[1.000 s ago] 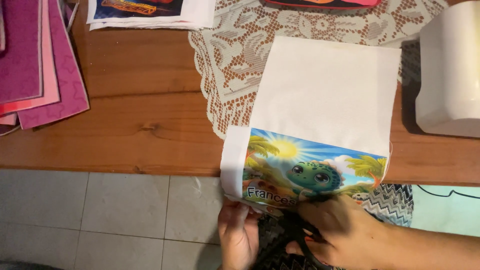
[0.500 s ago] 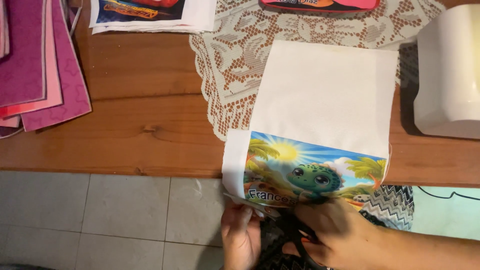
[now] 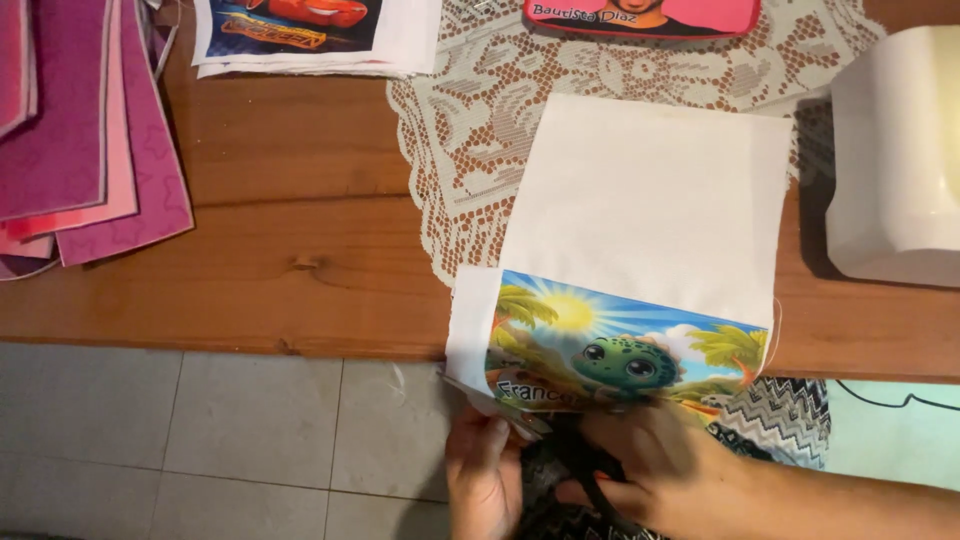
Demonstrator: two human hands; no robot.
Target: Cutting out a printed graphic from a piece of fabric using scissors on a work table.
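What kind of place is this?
Probably a home craft or sewing table: printed white fabric on a lace runner, pink felt sheets, and a white machine at the right edge.

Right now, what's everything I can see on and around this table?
Printed cloth panel: one, white with a dinosaur beach picture, hanging over the table's front edge.
Lace runner: one, cream, under the panel.
Felt sheets: a stack, pink and purple, far left.
Car print: one, top edge.
Pink-edged print: one, top.
Machine: one, cream, right.
Table: one, brown wood.
Floor tiles: grey.
Left hand: at the panel's lower edge.
Right hand: on something black.
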